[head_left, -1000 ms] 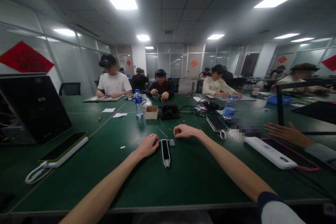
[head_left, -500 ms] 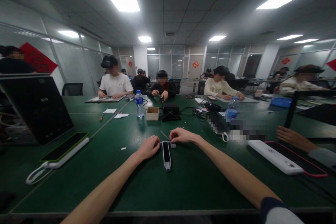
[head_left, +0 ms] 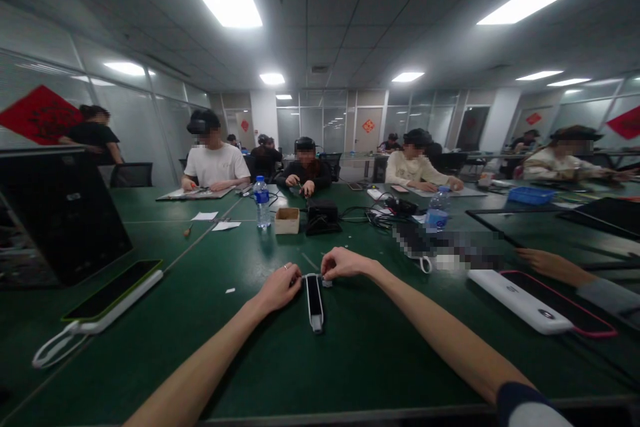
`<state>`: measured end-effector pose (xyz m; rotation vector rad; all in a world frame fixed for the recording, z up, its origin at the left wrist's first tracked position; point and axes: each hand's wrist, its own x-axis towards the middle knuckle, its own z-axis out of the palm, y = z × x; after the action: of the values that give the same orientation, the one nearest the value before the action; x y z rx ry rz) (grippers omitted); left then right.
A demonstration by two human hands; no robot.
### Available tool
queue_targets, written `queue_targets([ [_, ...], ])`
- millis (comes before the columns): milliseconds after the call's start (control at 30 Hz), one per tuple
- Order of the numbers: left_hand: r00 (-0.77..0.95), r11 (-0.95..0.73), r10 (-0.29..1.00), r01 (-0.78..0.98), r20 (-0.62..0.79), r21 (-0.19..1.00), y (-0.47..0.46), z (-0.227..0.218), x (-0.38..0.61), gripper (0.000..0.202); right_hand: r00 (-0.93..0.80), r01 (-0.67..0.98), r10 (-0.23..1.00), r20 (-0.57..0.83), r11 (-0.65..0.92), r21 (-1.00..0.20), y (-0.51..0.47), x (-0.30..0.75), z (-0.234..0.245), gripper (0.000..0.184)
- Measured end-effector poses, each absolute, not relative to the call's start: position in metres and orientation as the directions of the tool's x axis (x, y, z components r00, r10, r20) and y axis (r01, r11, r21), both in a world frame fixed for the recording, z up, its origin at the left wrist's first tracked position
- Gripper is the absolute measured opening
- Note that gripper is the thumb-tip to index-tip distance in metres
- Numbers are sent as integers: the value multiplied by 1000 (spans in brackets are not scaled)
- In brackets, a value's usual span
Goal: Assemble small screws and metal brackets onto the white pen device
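On the green table before me lies a narrow white-edged device (head_left: 315, 303) with a long black face, shaped like a scanning pen, its tapered grey tip toward me. My left hand (head_left: 281, 287) is at its far left corner, fingers curled in and fingertips touching or nearly touching the edge. Just right of the far end, my right hand (head_left: 346, 264) has thumb and fingers pinched together. Under those fingertips sits a small greyish, partly see-through piece (head_left: 327, 283). What either hand pinches is too small to make out. A thin clear strip (head_left: 307, 260) lies beyond the device.
A small open box (head_left: 287, 221), a black stand (head_left: 321, 217) and a water bottle (head_left: 262, 202) stand ahead. Phones and white power banks (head_left: 517, 301) lie on both sides. A black computer case (head_left: 65, 213) stands left. At right, a co-worker's hand (head_left: 555, 265) holds a black frame.
My view has shifted slightly. Both hands stay at the device's far end, with the right fingertips slightly lower, near the small greyish piece. At right, the co-worker's black frame has been lowered.
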<state>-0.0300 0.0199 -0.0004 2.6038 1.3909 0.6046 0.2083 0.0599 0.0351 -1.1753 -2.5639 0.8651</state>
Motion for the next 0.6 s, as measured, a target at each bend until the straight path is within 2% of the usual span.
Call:
queue_targets([
  [333,503,-575,816,758,286,308,20,-1,-31,13,-674,626,738,-46,537,-566,58,210,38,17],
  [600,494,-563,824,765,277,313,19,1,-31,13,-648,695,755,-101,532,-483,55,210,42,17],
])
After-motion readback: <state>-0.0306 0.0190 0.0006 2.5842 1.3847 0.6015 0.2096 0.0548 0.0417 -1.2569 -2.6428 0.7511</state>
